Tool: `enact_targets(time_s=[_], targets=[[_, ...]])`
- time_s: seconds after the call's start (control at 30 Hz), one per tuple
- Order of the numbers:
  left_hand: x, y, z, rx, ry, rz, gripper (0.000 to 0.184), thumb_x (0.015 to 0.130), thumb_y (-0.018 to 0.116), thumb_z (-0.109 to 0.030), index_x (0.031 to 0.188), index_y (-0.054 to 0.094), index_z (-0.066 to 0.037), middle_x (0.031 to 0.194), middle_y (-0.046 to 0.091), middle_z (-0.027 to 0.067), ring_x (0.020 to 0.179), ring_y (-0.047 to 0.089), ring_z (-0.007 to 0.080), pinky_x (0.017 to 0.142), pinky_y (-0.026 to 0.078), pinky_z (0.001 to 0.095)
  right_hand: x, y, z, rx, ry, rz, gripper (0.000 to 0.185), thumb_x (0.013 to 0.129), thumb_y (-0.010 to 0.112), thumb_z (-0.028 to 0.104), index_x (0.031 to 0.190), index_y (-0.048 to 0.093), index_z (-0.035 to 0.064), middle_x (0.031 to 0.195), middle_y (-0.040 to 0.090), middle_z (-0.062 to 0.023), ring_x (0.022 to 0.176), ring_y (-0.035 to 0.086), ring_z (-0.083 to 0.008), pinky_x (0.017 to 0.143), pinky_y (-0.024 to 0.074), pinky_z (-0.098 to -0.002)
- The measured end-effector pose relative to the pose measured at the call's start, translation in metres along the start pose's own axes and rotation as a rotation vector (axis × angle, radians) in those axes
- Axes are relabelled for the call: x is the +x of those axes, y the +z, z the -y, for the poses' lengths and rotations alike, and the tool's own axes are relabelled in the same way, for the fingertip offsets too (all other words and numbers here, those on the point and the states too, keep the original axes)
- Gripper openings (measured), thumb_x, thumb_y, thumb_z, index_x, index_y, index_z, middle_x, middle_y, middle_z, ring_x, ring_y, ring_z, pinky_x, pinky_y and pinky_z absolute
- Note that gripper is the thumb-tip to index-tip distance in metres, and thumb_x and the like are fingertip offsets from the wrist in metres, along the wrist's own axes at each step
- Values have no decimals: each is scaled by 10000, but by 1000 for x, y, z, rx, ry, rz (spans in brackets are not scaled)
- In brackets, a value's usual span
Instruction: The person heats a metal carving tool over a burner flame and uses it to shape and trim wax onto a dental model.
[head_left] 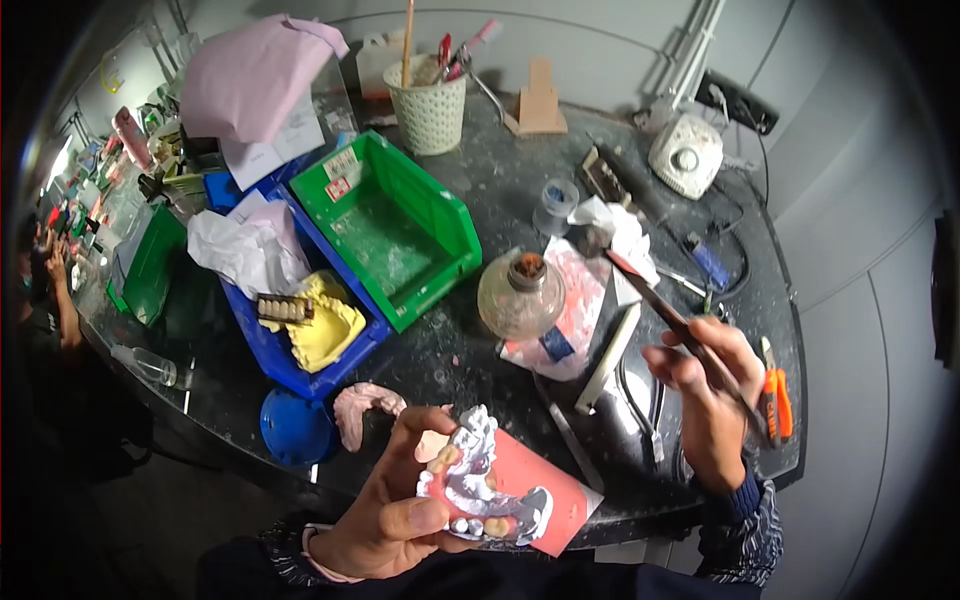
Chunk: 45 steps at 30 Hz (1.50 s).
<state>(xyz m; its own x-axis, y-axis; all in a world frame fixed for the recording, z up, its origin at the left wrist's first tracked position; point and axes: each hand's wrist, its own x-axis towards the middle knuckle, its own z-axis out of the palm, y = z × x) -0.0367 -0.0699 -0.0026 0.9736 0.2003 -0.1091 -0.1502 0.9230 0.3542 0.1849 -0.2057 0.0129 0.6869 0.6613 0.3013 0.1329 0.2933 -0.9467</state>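
My left hand (375,520) is closed around a dental model (475,485) with pink gum, several tooth shapes and a silvery-white coated surface. A pink wax sheet (545,480) lies against the model's right side; whether my fingers also grip it is hidden. In my right hand (715,405) is a slim dark wax knife (665,310), its tip pointing up and left near crumpled white tissue (625,230). A pink horseshoe-shaped piece (362,410) rests on the bench just beyond my left hand. The round glass spirit lamp (520,300) stands between and beyond both hands.
A green bin (375,255) sits beside a blue bin (260,340) holding a yellow cast (330,325). Nearby are a blue bowl (298,425), an orange-handled cutter (778,400), a white control box (686,155) and a cup of tools (428,115). Another person's hand (57,265) shows far left.
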Motion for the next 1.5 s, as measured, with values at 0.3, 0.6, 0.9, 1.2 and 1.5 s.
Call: enact_targets(time_s=[0.3, 0.6, 0.9, 1.2, 1.5], targets=[[23, 13, -13, 583, 364, -230, 523, 665, 629, -63, 1088, 322, -93, 887, 475, 92, 823, 518, 169, 654, 497, 302, 55, 32, -23, 108, 132, -36, 277, 851, 520, 224, 1022, 487, 9, 876, 591, -123, 732, 627, -233, 639, 518, -303], [25, -9, -1, 734, 477, -231, 523, 660, 633, -35, 1099, 351, -54, 838, 419, 15, 747, 401, 72, 652, 423, 209, 55, 29, -29, 12, 123, -76, 195, 853, 507, 176, 938, 483, 2, 823, 596, -156, 659, 627, -227, 607, 531, -292], [23, -7, -1, 1107, 650, -296, 531, 627, 649, -77, 1063, 346, -51, 879, 398, 60, 747, 441, 110, 662, 455, 233, 56, 34, -32, 6, 129, -115, 181, 859, 485, 158, 926, 471, -9, 693, 570, -109, 609, 618, -215, 550, 503, -238], [26, -10, -4, 902, 518, -233, 559, 633, 651, -101, 1077, 319, -32, 899, 416, 65, 758, 429, 117, 680, 469, 248, 57, 34, -32, 1, 155, -140, 177, 857, 487, 158, 898, 481, -14, 630, 550, -75, 612, 621, -220, 540, 505, -227], [25, -14, -9, 955, 455, -255, 574, 674, 646, -130, 1129, 306, -52, 885, 427, 46, 770, 417, 114, 700, 373, 237, 57, 33, -32, -9, 143, -127, 174, 863, 477, 157, 912, 475, -10, 682, 567, -94, 628, 623, -224, 544, 507, -230]])
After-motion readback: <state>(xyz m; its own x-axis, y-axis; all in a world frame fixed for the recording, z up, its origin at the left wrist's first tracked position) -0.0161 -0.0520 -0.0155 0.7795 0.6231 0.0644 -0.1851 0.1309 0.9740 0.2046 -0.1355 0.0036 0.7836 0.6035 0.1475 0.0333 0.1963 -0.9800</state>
